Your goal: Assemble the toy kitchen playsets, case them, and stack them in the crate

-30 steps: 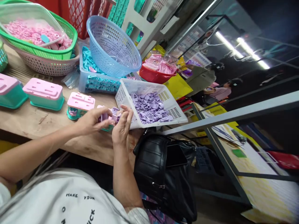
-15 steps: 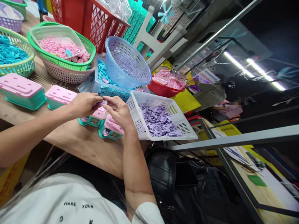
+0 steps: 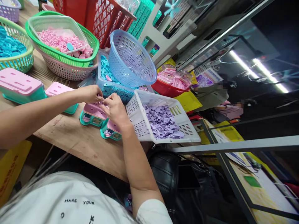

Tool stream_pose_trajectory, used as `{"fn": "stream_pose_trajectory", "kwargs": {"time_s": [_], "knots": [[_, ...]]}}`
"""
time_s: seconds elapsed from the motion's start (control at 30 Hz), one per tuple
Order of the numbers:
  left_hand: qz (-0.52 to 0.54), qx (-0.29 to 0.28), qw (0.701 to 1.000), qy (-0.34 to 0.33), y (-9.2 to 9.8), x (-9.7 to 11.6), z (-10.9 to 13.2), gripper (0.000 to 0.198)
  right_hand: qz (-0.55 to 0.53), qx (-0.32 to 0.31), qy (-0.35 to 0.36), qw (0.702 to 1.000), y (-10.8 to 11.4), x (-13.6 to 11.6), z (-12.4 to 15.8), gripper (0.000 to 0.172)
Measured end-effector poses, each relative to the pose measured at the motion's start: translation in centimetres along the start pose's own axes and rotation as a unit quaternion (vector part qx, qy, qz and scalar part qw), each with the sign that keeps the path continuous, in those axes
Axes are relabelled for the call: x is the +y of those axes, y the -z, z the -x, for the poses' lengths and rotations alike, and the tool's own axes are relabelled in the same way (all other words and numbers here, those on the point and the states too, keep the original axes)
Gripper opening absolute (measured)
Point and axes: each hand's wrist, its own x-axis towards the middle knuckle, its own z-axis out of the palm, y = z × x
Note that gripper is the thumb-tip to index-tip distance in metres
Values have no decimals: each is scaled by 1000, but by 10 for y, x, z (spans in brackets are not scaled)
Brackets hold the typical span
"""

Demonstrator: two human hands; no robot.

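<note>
My left hand (image 3: 90, 94) and my right hand (image 3: 116, 109) meet with pinched fingers just over the far end of a toy box with a pink lid and teal base (image 3: 93, 113). Between the fingertips they hold a small purple plastic piece (image 3: 101, 102), mostly hidden by the fingers. Whether it touches the lid I cannot tell. Partly under my right hand stands another pink and teal toy box (image 3: 111, 130). To the left, beside my left forearm, are a third such box (image 3: 58, 89) and a longer one (image 3: 22, 83).
A white crate (image 3: 153, 137) of purple pieces stands right of my hands. Behind them, a blue colander (image 3: 133, 59) leans over a bin of teal parts (image 3: 106, 70). A green basket (image 3: 93, 51) holds pink parts. A metal rail (image 3: 233, 144) crosses at right.
Both hands have come down with the purple piece from above the boxes to the pink lid. The view has shifted slightly.
</note>
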Motion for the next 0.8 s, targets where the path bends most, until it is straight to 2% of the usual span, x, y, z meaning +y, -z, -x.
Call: {"fn": "stream_pose_trajectory", "kwargs": {"time_s": [0.13, 0.2, 0.37, 0.43, 0.63, 0.7, 0.8], "knots": [[-10, 7, 1000, -7, -4, 3, -1, 21, -134, -49, -50, 988, 4, 12, 4, 12], [-27, 24, 999, -23, -5, 7, 1, 22, -177, -47, -83, 980, 5, 18, 4, 11], [-92, 148, 981, -82, -12, 12, 3, 30, -221, 13, -100, 970, -1, 26, -2, 5], [-88, 175, 975, -99, -15, 10, 1, 32, -239, 23, -108, 965, -4, 28, -4, 6], [-46, 163, 978, -125, -18, 5, 5, 33, -259, 53, -124, 957, -10, 35, -5, 17], [-37, 145, 981, -123, -15, 6, 7, 33, -289, 28, -120, 949, -11, 37, -4, 19], [8, 102, 989, -107, -11, 8, 8, 31, -307, -14, -107, 946, -12, 40, -4, 12]]}}
